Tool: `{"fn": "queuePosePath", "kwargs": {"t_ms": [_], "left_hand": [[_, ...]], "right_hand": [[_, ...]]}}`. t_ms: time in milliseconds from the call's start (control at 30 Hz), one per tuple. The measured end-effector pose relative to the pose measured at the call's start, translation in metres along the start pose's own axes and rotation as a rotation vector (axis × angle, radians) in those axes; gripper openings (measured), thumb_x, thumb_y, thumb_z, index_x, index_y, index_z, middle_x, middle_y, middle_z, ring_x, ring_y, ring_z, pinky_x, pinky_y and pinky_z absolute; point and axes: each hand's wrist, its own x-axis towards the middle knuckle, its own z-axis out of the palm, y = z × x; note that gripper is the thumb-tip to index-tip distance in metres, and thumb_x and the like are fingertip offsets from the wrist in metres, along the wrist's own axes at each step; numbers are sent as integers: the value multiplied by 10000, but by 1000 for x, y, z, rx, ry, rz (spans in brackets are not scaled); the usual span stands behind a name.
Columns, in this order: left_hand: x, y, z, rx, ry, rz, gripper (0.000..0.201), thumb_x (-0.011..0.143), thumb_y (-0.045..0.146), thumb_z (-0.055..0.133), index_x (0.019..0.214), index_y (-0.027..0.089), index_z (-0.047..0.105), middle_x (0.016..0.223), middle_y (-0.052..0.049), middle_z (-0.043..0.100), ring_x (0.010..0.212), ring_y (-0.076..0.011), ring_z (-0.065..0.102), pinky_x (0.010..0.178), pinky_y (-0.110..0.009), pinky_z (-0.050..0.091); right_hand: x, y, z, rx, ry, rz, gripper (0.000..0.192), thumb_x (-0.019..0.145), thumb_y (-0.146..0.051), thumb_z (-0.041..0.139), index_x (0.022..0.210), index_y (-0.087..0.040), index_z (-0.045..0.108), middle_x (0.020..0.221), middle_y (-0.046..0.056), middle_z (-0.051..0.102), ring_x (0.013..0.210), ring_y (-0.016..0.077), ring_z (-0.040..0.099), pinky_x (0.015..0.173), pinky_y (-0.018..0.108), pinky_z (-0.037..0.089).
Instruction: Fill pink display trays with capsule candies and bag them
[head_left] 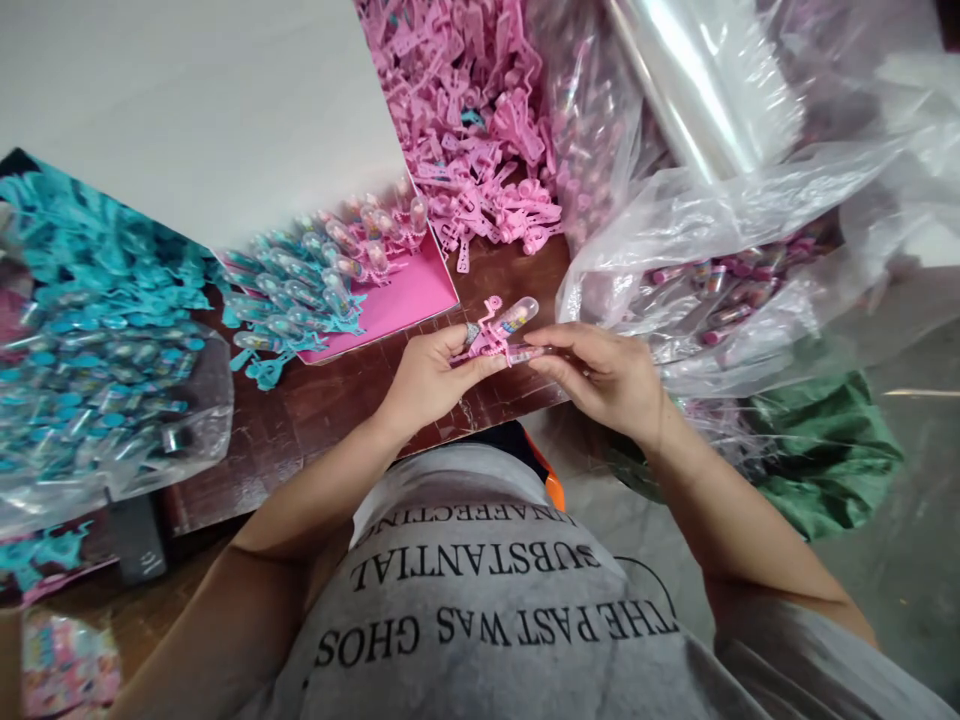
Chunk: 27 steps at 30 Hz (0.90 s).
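Pink clips (pixel 487 340) are sitting pinched in the left hand (pixel 429 378), held just above the near edge of the worktop (pixel 315 410), with a clear capsule (pixel 519 314) already seated and sticking up and away from the fingers. The right hand (pixel 600 375) is closing its thumb and fingertips on a thin tube (pixel 529 352) and is bringing it up against the clip, so both hands are narrow, each pinching a small part, and the 2 parts are touching between them. Doing this step well seems to call for steadying the clip with the left thumb, lining the tube up along the clip's cradle, and pressing evenly from the side rather than from the tip, so that the thin pink plastic is not bending or snapping. Whether the tube is fully seated I cannot tell, since the fingers are covering the joint. Around the hands, a pile of loose pink parts (pixel 480 130) is lying at the far side, a row of finished pink and teal pieces (pixel 322 275) is resting on a pink sheet (pixel 405 295) to the left, and teal parts (pixel 82 300) are filling a clear bag further left. To the right a plastic bag (pixel 720 280) of filled tubes is lying open within easy reach, beside a roll of clear film (pixel 697 90) and green cloth (pixel 817 450).
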Motion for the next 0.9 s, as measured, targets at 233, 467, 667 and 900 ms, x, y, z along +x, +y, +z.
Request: {"fn": "queuePosePath", "kwargs": {"t_ms": [233,467,667,900], "left_hand": [[-8,3,-15,441,139,188,217,992,421,762,1033,208,780,877,-4,789,755,-157,683,731,-271,530],[14,11,-75,765,251,282,398,956,520,805,1205,225,708,1344,-107,756,1292,-330,662,1109,-495,528],[49,-4,-135,962,253,276,223,1066,468,641,993,278,733,1355,-21,769,1360,-323,586,1256,-619,309],[61,-4,-142,915,287,182,413,1005,634,689,837,256,671,1179,-28,808,1229,-316,599,1249,-692,226]], "right_hand": [[17,10,29,304,-113,348,520,1047,-698,576,1070,-216,768,861,45,814,651,153,766,580,258,623],[97,7,34,45,-70,-46,321,964,-546,782,1182,-311,775,1116,23,822,944,220,779,842,381,654],[184,45,36,-299,-273,-198,186,883,-437,877,998,-311,804,989,23,820,976,302,761,854,444,593],[226,51,51,-562,-565,-222,367,840,-555,904,860,-215,765,732,-25,715,837,179,736,795,308,500]]}}
